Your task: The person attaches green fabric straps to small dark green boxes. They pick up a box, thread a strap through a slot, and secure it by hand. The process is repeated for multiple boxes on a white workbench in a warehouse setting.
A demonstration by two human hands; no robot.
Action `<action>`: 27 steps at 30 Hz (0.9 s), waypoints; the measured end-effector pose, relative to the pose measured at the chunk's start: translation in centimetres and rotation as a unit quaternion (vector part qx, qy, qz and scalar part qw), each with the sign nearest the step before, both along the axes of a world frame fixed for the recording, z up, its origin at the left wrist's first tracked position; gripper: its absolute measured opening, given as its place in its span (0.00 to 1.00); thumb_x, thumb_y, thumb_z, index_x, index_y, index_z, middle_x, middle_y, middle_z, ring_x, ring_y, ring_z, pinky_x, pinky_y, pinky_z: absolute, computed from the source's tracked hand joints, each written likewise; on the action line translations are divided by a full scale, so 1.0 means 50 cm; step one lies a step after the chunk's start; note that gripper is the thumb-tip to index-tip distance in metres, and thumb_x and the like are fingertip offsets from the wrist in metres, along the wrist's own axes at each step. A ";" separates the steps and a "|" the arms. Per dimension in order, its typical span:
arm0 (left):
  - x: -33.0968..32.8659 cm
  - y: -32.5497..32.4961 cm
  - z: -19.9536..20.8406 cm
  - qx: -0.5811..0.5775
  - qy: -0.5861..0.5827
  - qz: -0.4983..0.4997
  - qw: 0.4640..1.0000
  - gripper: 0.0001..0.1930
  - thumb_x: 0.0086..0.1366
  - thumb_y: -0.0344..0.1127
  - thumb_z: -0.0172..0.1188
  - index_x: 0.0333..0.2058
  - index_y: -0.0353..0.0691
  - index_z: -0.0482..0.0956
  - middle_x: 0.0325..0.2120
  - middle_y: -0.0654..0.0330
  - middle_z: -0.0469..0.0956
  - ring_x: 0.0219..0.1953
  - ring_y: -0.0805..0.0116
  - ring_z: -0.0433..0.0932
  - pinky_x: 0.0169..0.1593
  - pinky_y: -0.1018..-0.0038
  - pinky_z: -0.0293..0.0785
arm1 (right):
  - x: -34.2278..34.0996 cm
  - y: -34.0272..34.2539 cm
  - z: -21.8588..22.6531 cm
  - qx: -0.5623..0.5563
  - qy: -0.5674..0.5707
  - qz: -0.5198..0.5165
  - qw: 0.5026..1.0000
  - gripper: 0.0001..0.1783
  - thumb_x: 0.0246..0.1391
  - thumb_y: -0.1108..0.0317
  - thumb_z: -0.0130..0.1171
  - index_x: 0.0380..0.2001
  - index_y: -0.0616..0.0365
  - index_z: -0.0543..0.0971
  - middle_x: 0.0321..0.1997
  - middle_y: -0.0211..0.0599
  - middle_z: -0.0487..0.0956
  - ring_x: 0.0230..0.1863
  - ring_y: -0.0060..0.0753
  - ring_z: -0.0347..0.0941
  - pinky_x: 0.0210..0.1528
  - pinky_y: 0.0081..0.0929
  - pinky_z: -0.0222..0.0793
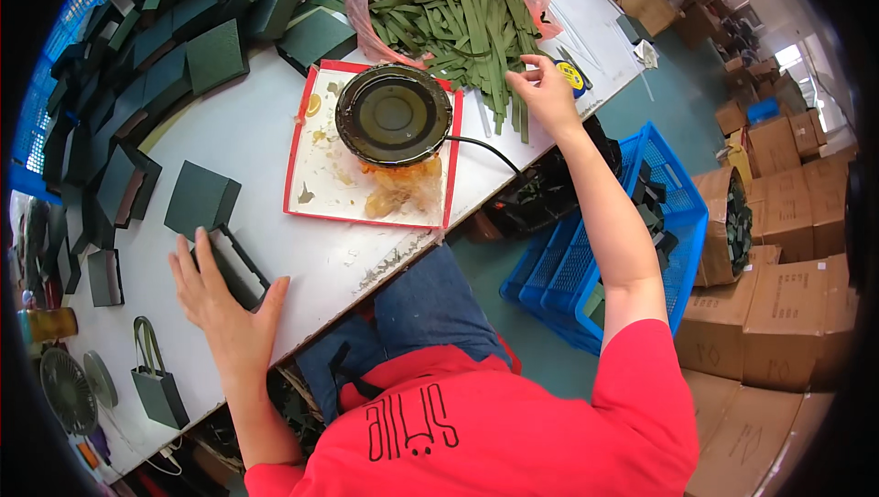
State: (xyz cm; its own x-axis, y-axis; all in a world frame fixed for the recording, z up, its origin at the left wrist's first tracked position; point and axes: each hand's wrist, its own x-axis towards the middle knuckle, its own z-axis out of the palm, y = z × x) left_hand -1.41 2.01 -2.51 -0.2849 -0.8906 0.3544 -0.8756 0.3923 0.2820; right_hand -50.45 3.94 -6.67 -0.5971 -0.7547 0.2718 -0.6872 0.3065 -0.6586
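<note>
My left hand (222,309) lies at the left of the white table with its fingers spread, alongside a dark green open-topped box (240,268). Its fingertips are by the box's upper corner and the thumb near the lower corner; firm contact I cannot tell. A second dark green box (202,197) touches this one at the back. My right hand (548,98) reaches to the right edge of a heap of green strips (472,16) in a pink plastic bag (364,2). Thumb and forefinger are pinched over the strips; what lies between them is hidden.
A round black glue pot (394,115) with a cord sits on a stained, red-edged white board (366,207). Many green boxes (217,57) crowd the left back. A finished-looking box with a strap handle (158,392) stands near a fan (69,392). Blue crates (673,222) stand right.
</note>
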 end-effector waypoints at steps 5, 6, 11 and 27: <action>0.061 -0.006 0.007 0.078 0.069 -0.055 0.993 0.57 0.39 0.38 0.80 0.70 0.42 0.58 0.67 0.48 0.60 0.70 0.44 0.56 0.70 0.52 0.54 | -0.003 -0.005 -0.023 -0.028 -0.013 0.008 0.999 0.22 0.56 0.67 0.67 0.53 0.62 0.77 0.31 0.30 0.82 0.32 0.19 0.76 0.36 0.20 0.72; 0.075 -0.005 0.005 0.081 0.091 -0.076 0.990 0.58 0.38 0.37 0.80 0.70 0.42 0.59 0.67 0.48 0.60 0.69 0.44 0.56 0.70 0.53 0.56 | -0.005 0.001 -0.022 -0.045 -0.044 0.014 0.998 0.21 0.58 0.68 0.65 0.54 0.61 0.77 0.33 0.31 0.83 0.33 0.18 0.77 0.37 0.20 0.72; 0.090 -0.006 0.032 0.102 0.035 -0.232 0.967 0.57 0.32 0.38 0.82 0.66 0.40 0.65 0.66 0.52 0.65 0.70 0.43 0.57 0.69 0.52 0.59 | 0.040 0.029 0.028 -0.045 -0.087 0.013 0.995 0.18 0.62 0.70 0.58 0.54 0.58 0.78 0.33 0.37 0.86 0.26 0.19 0.76 0.31 0.21 0.73; 0.068 -0.014 0.025 0.157 -0.022 -0.169 0.973 0.56 0.31 0.39 0.82 0.64 0.40 0.68 0.61 0.53 0.65 0.65 0.48 0.61 0.64 0.53 0.60 | 0.268 0.293 0.240 -0.204 0.004 0.143 0.968 0.04 0.64 0.77 0.56 0.38 0.62 0.81 0.40 0.41 0.81 0.35 0.25 0.76 0.34 0.16 0.69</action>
